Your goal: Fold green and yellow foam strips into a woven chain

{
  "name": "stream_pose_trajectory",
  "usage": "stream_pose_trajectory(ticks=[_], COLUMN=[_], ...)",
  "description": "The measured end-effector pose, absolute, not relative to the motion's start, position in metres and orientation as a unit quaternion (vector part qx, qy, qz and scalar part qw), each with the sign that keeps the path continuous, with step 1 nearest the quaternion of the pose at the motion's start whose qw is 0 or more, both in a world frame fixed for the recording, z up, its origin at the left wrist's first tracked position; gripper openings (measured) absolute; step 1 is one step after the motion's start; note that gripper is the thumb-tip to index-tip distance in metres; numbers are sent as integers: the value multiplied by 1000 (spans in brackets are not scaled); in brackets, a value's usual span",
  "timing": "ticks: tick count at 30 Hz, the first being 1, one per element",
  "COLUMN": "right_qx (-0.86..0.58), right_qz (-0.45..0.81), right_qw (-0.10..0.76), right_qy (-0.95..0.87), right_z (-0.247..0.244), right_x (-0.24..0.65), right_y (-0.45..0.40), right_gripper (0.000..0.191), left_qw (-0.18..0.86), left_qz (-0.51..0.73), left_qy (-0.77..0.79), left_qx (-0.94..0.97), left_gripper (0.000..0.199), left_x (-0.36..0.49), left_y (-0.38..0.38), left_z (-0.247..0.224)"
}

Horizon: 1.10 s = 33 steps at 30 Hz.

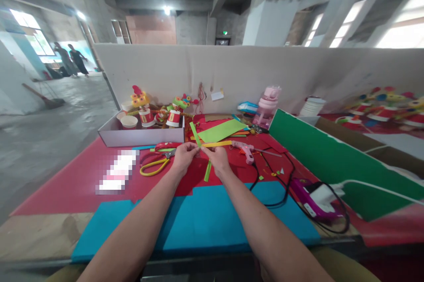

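Note:
My left hand [184,157] and my right hand [217,159] meet above the red tabletop, with fingertips closed in a pinch. Between them a green paper strip [194,133] and a yellow paper strip [217,144] cross at an angle. The green one points up and away, while the yellow one runs right. Fingers cover the crossing, so I cannot tell whether the strips are joined there. A pink glue gun [245,149] lies just right of my right hand. Yellow-handled scissors [155,167] lie left of my left hand.
Blue sheets [205,216] cover the near edge. Behind are green paper [221,131] and a white box [142,137] of cups and decorated figures. On the right stand a green panel [331,163] and a purple power strip [314,204] with cables.

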State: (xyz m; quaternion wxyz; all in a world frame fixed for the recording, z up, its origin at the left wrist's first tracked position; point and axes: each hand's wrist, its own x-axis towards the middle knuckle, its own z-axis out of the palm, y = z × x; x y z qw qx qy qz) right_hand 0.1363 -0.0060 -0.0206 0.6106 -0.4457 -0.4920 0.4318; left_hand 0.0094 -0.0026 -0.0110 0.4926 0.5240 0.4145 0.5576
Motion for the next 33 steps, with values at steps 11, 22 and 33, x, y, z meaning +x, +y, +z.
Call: stream_pose_trajectory(ticks=[11, 22, 33], right_qx=[-425, -398, -387], right_qz=[444, 527, 523], right_qw=[614, 614, 611], right_qy=[-496, -433, -451], right_z=[-16, -26, -21], right_x=[136, 139, 139], right_y=[-8, 3, -3], right_gripper=[21, 28, 30], left_qw=[516, 538, 529], left_qz=[583, 584, 583], left_qy=[385, 393, 403], left_qx=[495, 463, 467], left_gripper=[30, 28, 22], left_x=[9, 9, 10], left_y=[-1, -1, -5], left_z=[-13, -13, -10])
